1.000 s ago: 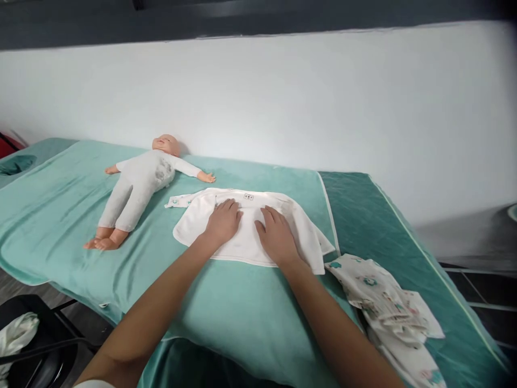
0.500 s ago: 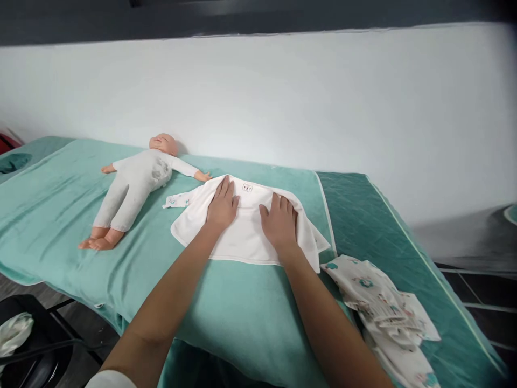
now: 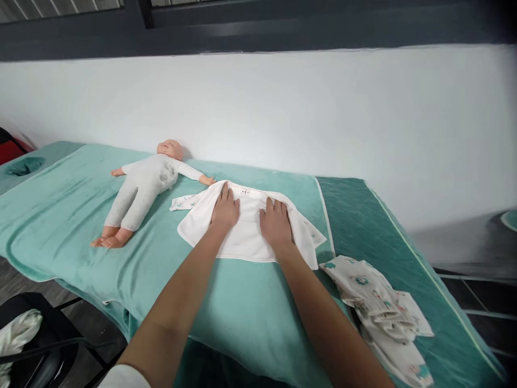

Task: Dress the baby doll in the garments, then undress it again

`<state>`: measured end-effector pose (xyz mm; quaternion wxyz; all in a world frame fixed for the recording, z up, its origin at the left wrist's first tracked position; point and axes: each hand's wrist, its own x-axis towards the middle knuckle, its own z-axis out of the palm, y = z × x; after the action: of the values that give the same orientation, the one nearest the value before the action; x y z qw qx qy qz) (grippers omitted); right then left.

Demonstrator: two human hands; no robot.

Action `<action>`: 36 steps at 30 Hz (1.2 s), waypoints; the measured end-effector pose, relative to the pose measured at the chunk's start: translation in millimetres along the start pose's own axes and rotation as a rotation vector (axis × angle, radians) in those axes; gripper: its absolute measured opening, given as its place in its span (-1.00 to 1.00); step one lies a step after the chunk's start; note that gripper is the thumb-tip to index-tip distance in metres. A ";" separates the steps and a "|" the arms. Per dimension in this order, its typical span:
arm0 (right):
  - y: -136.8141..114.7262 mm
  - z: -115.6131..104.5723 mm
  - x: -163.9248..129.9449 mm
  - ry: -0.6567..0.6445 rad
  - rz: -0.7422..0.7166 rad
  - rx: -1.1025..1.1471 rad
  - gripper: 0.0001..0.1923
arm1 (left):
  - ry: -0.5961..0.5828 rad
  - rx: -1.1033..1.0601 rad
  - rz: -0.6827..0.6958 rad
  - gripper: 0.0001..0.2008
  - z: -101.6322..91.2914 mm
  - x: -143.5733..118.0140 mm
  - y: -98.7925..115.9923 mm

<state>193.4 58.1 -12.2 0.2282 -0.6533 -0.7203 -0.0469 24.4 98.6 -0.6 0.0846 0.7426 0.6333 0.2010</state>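
A small white baby garment [image 3: 248,237] lies spread flat on the teal-covered table [image 3: 242,318], its neck label toward the wall. My left hand [image 3: 225,208] presses palm-down on its left upper part, fingers together and pointing away from me. My right hand [image 3: 276,223] lies flat on the garment beside it, a short gap between the two. Neither hand grips the cloth. A baby doll [image 3: 142,187] in a pale grey suit lies on its back to the left, one arm almost touching the garment's printed sleeve [image 3: 183,202].
A crumpled pile of printed baby clothes [image 3: 383,310] sits at the table's right front. A white wall runs just behind the table. A black chair [image 3: 38,345] with a white cloth on it stands at the lower left, below the table edge.
Both hands slid away from me up the garment toward its collar, flattening it. The right side of the garment lies narrower now. The camera view tilted up slightly.
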 end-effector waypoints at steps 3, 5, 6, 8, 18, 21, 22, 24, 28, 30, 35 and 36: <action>-8.8 -9.2 -8.6 0.021 -0.205 0.002 -0.55 | -0.017 0.053 -0.019 -0.38 -0.5 -12.5 3.9; -16.1 -16.6 -19.8 0.037 -0.306 0.008 -0.64 | 0.001 0.080 -0.023 -0.39 -0.9 -27.3 5.9; -19.2 -20.4 -26.9 0.045 -0.320 0.005 -0.69 | 0.009 0.091 -0.013 -0.39 -1.6 -36.3 6.4; -22.5 -28.3 -43.0 0.057 -0.301 -0.001 -0.69 | 0.025 0.106 0.040 -0.41 -4.8 -56.6 6.5; -1.5 -51.9 -113.9 0.106 -0.196 0.054 -0.57 | 0.177 0.156 0.209 -0.64 -36.7 -156.0 -3.2; 1.1 -52.9 -113.4 0.068 -0.129 0.131 -0.54 | 0.182 0.147 0.231 -0.65 -35.9 -163.4 -6.7; 3.8 -53.9 -108.7 0.062 -0.109 0.153 -0.54 | 0.185 0.144 0.227 -0.65 -35.1 -163.4 -7.5; 15.2 -56.7 -93.2 0.092 -0.061 0.179 -0.57 | 0.186 0.139 0.221 -0.66 -33.6 -161.6 -8.5; 57.9 -60.3 -55.7 0.200 0.191 0.123 -0.62 | 0.187 0.127 0.217 -0.66 -32.3 -157.7 -10.0; 78.7 -58.8 -45.5 0.064 0.378 0.044 -0.57 | 0.185 0.120 0.214 -0.66 -32.2 -157.0 -10.6; 104.8 -55.3 -39.1 -0.264 0.484 0.029 -0.55 | 0.188 0.096 0.189 -0.67 -32.5 -156.0 -10.5; 108.1 -56.1 -36.4 -0.210 0.471 0.044 -0.57 | 0.191 0.089 0.180 -0.67 -32.8 -155.5 -10.1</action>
<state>314.0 19.4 -1.3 0.1709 -0.7991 -0.5691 0.0912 -16.3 -55.4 -4.5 -0.0277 0.7770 0.5774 0.2493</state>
